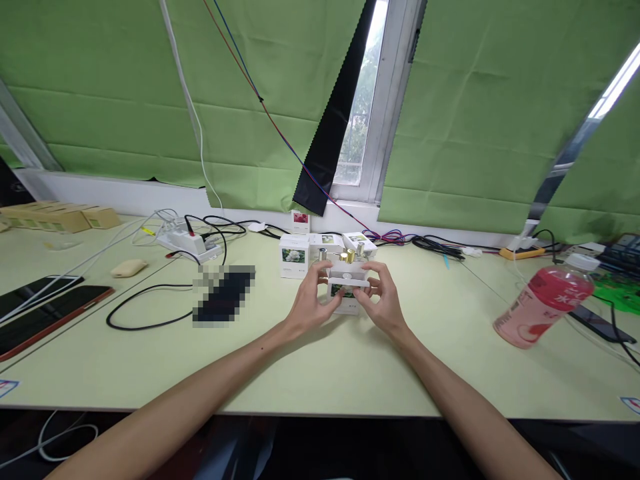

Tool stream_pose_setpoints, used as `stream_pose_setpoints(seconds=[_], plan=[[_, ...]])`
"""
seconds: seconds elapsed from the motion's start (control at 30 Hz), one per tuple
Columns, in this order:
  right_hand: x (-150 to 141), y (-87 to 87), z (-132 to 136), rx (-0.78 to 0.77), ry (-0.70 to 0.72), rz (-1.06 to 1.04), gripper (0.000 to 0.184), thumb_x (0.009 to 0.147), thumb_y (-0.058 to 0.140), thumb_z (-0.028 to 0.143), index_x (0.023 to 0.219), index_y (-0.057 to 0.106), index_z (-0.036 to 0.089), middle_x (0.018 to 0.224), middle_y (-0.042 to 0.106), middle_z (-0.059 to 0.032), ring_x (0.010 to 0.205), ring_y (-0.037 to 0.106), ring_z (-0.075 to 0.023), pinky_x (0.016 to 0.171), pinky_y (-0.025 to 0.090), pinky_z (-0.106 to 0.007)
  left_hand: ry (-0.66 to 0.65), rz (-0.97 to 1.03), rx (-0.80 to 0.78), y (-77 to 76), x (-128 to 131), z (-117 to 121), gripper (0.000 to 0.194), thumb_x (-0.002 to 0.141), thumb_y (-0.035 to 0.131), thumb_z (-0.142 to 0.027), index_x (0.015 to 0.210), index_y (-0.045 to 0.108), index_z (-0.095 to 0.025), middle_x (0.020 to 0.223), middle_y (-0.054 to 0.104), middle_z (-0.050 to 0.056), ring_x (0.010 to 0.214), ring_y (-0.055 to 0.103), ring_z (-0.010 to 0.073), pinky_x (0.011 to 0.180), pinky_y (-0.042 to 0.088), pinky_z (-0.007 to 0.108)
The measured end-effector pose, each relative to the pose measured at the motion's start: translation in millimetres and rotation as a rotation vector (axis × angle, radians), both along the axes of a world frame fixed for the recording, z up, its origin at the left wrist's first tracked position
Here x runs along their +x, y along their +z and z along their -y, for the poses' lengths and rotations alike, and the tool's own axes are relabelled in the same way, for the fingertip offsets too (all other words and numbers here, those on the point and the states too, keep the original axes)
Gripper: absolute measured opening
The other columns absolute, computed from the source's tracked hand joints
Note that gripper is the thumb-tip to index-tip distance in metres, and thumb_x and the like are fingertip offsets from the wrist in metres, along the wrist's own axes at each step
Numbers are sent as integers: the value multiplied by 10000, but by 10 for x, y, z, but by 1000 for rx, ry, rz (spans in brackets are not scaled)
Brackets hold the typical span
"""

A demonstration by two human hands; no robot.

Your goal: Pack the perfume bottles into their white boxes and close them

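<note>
Both hands meet at the middle of the pale green table [320, 373]. My left hand [313, 301] and my right hand [381, 300] each grip one side of a small white box [346, 288] with a green flower picture, its top flap open. Fingers of both hands are curled around the box. Just behind it stand small metal-capped bottles [347, 256], one gold and two silver. A closed white box with a flower print [293, 259] stands upright to the left of them.
A pink drink bottle [543, 300] lies tilted at the right. A power strip [187, 243] with cables, a black cable loop [145, 307], a blurred dark object [223, 293], two phones [45, 310] and cardboard boxes [55, 217] fill the left side. Green curtains hang behind.
</note>
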State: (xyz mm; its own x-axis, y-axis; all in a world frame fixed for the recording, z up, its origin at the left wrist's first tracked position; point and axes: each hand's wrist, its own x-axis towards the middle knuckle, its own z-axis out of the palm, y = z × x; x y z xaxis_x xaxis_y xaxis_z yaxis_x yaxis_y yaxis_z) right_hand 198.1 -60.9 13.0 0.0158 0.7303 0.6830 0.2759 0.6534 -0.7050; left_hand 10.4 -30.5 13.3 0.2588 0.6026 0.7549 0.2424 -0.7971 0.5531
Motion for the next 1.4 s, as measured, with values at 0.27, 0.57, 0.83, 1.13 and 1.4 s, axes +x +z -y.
stream_pose_setpoints(seconds=[0.27, 0.57, 0.83, 1.13, 1.4], plan=[[2, 10, 10, 57, -53, -9, 294, 839, 681, 291, 1102, 554, 263, 1202, 560, -55, 622, 544, -95, 514, 489, -259, 0, 19, 70, 36, -14, 10, 396, 859, 707, -231, 1198, 505, -247, 1315, 568, 110, 1208, 602, 248, 917, 581, 396], [-6, -2, 4, 49, -46, -37, 322, 826, 673, 276, 1097, 498, 265, 1140, 607, -40, 611, 568, -101, 517, 486, -258, 20, -21, 100, 53, -22, 9, 475, 864, 693, -207, 1293, 499, -276, 1269, 575, 92, 1150, 604, 235, 888, 583, 380], [-3, -6, 0, 54, -22, -23, 285, 840, 667, 262, 1080, 514, 265, 1095, 584, -22, 624, 558, -96, 527, 482, -248, 41, -58, 119, 69, -24, 20, 308, 870, 671, -172, 1157, 592, -252, 1238, 550, 97, 1190, 591, 250, 891, 571, 374], [8, -17, -9, 102, -45, 15, 178, 851, 659, 239, 1021, 607, 242, 1115, 541, -52, 729, 598, -126, 543, 510, -245, 59, -70, 147, 69, -27, 9, 240, 864, 670, -160, 1086, 608, -226, 1223, 551, 98, 1172, 614, 249, 925, 567, 384], [12, -14, -19, 115, -39, 5, 155, 855, 664, 221, 1005, 629, 235, 1105, 539, -51, 686, 582, -107, 524, 504, -238, 61, -68, 169, 56, -19, -3, 248, 861, 668, -157, 1094, 612, -217, 1227, 544, 103, 1160, 621, 241, 911, 574, 372]])
